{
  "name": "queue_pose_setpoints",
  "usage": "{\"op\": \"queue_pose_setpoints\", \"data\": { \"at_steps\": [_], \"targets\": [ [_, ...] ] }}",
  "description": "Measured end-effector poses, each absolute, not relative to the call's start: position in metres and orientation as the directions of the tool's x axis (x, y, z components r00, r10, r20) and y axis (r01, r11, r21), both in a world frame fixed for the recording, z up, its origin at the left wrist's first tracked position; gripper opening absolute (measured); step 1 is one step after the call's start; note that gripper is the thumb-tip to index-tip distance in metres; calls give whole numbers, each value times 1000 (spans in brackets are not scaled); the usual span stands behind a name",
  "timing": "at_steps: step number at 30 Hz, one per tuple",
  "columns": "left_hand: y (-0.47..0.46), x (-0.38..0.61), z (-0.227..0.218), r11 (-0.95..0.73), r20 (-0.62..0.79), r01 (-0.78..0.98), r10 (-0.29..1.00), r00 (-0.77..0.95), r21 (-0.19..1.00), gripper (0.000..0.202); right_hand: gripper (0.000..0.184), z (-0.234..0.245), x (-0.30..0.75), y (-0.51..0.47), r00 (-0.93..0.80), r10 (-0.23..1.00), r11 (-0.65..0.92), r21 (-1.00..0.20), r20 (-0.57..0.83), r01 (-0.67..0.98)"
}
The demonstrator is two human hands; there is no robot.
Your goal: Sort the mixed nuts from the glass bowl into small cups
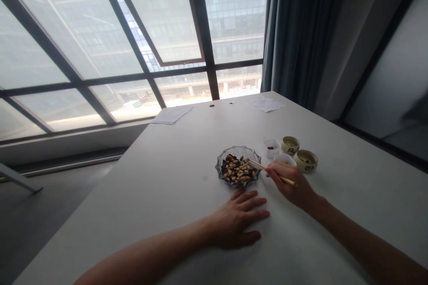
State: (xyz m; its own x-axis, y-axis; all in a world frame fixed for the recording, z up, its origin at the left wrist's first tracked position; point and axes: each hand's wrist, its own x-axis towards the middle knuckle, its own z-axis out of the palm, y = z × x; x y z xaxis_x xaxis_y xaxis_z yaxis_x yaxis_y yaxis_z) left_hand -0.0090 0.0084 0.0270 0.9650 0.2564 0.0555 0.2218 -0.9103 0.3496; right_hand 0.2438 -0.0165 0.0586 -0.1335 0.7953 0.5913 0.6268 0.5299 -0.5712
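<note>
Left hand (234,220) flat on tabletop (133,196), fingers spread, holding nothing. Glass dish (239,148) mostly full of peanuts and dark beans (236,170). Right hand (286,182) has fingers closed on chopsticks (264,168), tips at dish rim. White tub (270,148) holds few dark pieces; ceramic cups (306,160) sit right of it.

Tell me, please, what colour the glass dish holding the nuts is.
The glass dish is clear, smoky grey, seen best in the head view.

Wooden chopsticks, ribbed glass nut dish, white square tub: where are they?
Wooden chopsticks (258,165): head view, shaft.
Ribbed glass nut dish (239,148): head view, far rim.
White square tub (271,153): head view, front wall.
</note>
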Motion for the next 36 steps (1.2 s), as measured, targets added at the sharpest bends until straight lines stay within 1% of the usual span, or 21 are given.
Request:
{"op": "queue_pose_setpoints", "data": {
  "at_steps": [3, 7, 10, 13, 15, 17, 20, 22, 24, 27, 29, 32, 34, 36],
  "targets": [
    [8, -9, 26, -909, 57, 222, 258, 965, 352, 59, 42, 58, 245, -16, -111, 798, 516, -575, 592, 635],
    [9, -9, 25, -906, 60, 217, 256, 965, 363, 59, 37, 54, 245, -15, -104, 783, 533, -576, 613, 620],
    [9, -9, 26, -905, 57, 217, 255, 965, 365, 59, 30, 52, 245, -15, -111, 719, 599, -530, 686, 600],
    [9, -9, 27, -903, 53, 219, 255, 965, 370, 58, 23, 57, 252, -17, -90, 614, 658, -445, 784, 607],
    [8, -9, 28, -902, 51, 219, 256, 965, 372, 58, 20, 63, 261, -18, -20, 558, 632, -409, 830, 659],
    [8, -9, 27, -903, 52, 218, 255, 966, 371, 59, 21, 69, 272, -20, 78, 538, 543, -416, 839, 730],
    [9, -9, 26, -904, 55, 218, 256, 965, 368, 59, 26, 75, 287, -21, 201, 564, 403, -480, 801, 780],
    [9, -10, 25, -903, 53, 220, 257, 965, 370, 59, 27, 75, 293, -21, 254, 587, 371, -534, 769, 759],
    [9, -10, 25, -902, 48, 221, 256, 966, 372, 59, 28, 74, 293, -20, 311, 609, 371, -609, 729, 701],
    [9, -10, 26, -902, 44, 223, 257, 965, 370, 58, 30, 69, 284, -19, 372, 680, 384, -740, 631, 553],
    [9, -10, 27, -903, 44, 223, 257, 965, 367, 58, 31, 65, 274, -18, 355, 752, 386, -808, 556, 446],
    [9, -10, 28, -905, 45, 224, 257, 965, 362, 58, 35, 58, 257, -14, 290, 843, 364, -876, 454, 316],
    [9, -9, 28, -906, 44, 225, 257, 965, 358, 59, 38, 53, 250, -10, 259, 875, 340, -900, 410, 274],
    [9, -9, 28, -908, 47, 224, 257, 965, 354, 59, 42, 50, 245, -6, 246, 889, 316, -907, 386, 280]
  ]
}}
